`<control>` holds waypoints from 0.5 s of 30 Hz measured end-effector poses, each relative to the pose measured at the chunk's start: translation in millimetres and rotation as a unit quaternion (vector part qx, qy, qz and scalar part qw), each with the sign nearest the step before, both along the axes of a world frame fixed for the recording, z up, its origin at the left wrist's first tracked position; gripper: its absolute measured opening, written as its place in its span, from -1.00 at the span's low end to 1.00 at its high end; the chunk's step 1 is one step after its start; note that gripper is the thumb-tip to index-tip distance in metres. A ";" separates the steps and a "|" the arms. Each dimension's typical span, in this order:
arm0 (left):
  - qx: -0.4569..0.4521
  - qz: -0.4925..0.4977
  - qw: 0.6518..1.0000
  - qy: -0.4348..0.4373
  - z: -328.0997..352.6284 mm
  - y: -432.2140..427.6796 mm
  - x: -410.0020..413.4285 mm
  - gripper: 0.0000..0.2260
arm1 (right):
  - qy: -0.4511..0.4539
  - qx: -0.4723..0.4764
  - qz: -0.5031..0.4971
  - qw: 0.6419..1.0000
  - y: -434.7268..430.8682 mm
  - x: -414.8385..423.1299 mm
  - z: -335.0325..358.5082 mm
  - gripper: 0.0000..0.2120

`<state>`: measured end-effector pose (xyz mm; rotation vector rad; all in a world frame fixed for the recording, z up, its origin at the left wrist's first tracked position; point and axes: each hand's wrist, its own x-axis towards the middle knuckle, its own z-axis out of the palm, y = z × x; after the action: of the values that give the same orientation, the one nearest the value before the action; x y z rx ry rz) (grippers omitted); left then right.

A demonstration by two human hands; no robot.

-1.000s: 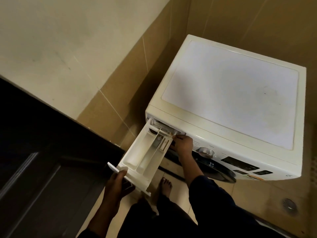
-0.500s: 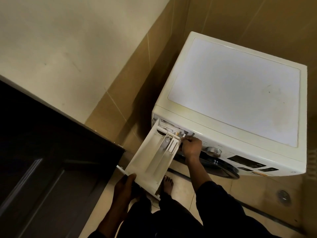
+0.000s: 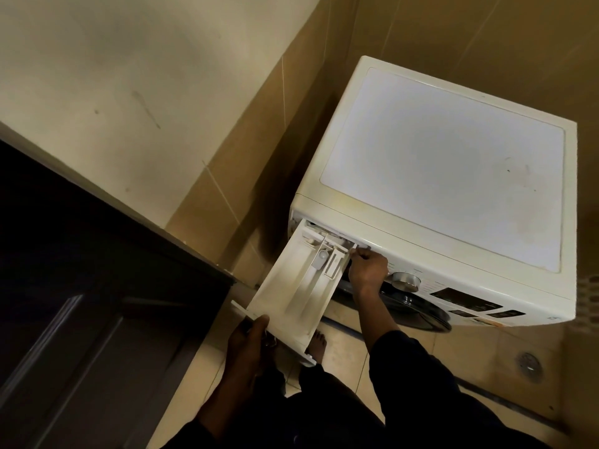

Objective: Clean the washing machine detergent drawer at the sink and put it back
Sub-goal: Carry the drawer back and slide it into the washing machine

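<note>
Drawer [image 3: 289, 288] long axis outward from machine [image 3: 447, 176]

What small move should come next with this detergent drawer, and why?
Probably draw the detergent drawer slightly further straight out with the left hand, if it is coming out for cleaning. It is nearly fully extended, with only its rear end in the washing machine slot. The left hand grips its front panel and the right hand holds its rear corner.

left hand [image 3: 248, 336] gripping drawer [image 3: 288, 288], right hand [image 3: 368, 270] pinching it
</note>
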<state>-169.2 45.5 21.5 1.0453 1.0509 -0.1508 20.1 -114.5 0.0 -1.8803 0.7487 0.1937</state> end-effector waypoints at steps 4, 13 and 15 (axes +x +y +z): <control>-0.029 0.015 0.999 -0.008 5.1 -7.1 3.6 -0.77 | -0.005 -0.007 -0.009 1.000 -1.0 2.8 2.1 -0.81; -0.062 0.029 0.998 0.013 -1.5 -15.1 11.4 -0.76 | -0.016 -0.036 0.044 0.998 -5.8 -4.9 2.6 -0.84; -0.058 0.035 0.998 0.015 -4.1 -12.6 15.4 -0.77 | -0.015 -0.044 0.058 0.997 -8.3 -5.4 2.8 -0.82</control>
<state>-153.8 32.9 17.4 0.9030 1.0930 -0.1689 14.7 -122.8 2.8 -2.0075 0.6375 0.2077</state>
